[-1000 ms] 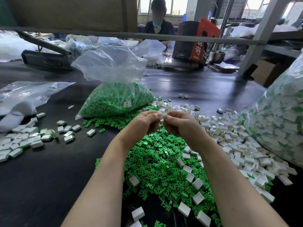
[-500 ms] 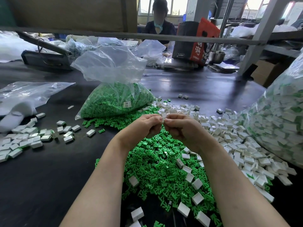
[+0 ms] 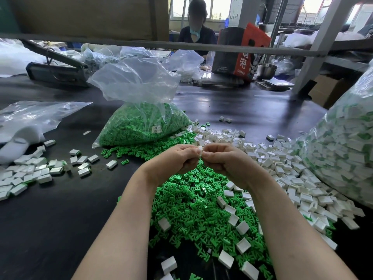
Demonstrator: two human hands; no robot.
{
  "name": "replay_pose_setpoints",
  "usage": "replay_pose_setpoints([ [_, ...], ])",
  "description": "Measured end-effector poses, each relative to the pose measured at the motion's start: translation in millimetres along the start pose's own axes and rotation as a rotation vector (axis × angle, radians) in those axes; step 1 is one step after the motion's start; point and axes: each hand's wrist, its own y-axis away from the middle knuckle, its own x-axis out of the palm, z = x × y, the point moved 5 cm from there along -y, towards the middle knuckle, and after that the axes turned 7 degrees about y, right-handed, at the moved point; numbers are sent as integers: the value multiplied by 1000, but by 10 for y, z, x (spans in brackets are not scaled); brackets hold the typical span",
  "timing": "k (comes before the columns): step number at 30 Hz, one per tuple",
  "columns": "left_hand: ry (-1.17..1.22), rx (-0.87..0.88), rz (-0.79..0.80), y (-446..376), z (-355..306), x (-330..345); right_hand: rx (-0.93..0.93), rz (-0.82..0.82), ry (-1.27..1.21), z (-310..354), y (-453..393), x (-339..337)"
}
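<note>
Fingertips (image 3: 195, 154) of both hands meet at one spot: the left hand (image 3: 175, 161) and the right hand (image 3: 228, 164) are curled into loose fists, thumbs and forefingers pinching a small white rectangular plastic shell (image 3: 200, 154) between them. Only a sliver of it shows. It sits straight between the two thumbs, equally near either hand, and its long axis cannot be told under the fingers, nor whether a green piece is in it. Directly below lies the loose heap of green fork-shaped plastic clips (image 3: 201, 211) on the black tabletop (image 3: 50, 219). The spread of empty white plastic shells (image 3: 282, 164) lies just to the right, nearer the right hand. The scattered white-and-green assembled blocks (image 3: 30, 174) lie well apart to the left, so the left hand looks better placed for setting a finished one down.
</note>
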Motion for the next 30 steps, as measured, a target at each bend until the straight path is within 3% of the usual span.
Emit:
replay_pose_setpoints([
  [9, 100, 84, -60, -37, -16, 3, -5, -99, -198, 6, -48, 7],
  [17, 64, 38, -75, -63, 90, -65, -61, -147, 105, 126, -15, -14],
  [21, 55, 15, -52, -51, 71, -59, -58, -118, 219, 155, 7, -26],
  [30, 20, 0, -11, -13, 12, -16, -62, 22, 60, 90, 38, -7],
])
